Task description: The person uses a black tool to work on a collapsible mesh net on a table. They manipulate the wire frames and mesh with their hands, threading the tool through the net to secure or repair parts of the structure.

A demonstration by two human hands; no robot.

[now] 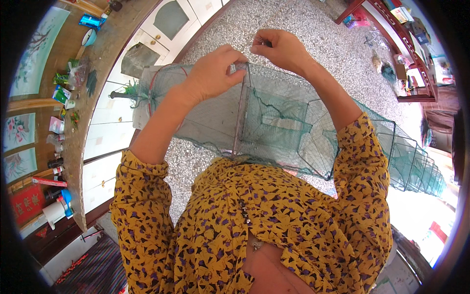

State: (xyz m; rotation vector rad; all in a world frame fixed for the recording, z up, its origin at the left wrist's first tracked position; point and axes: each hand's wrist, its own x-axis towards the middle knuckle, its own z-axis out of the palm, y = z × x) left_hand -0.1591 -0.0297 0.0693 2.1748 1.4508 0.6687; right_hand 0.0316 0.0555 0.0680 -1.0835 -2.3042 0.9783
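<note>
While both hands, left (213, 73) and right (281, 49), pinch its top, the green net cage (274, 122) hangs below

open speckled floor (293, 24) beyond the green net trap (274, 122), trap spanning the lap and trailing right, cluttered counter (81, 132) close left of trap, white cabinet doors (117, 112) beneath, dark shelf unit (406, 54) far right of trap

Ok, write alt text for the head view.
Both hands, left hand and right hand, pinch the top edge of a long green mesh net trap with rectangular frames, held over a speckled floor. A cluttered wooden shelf runs along the left.
</note>
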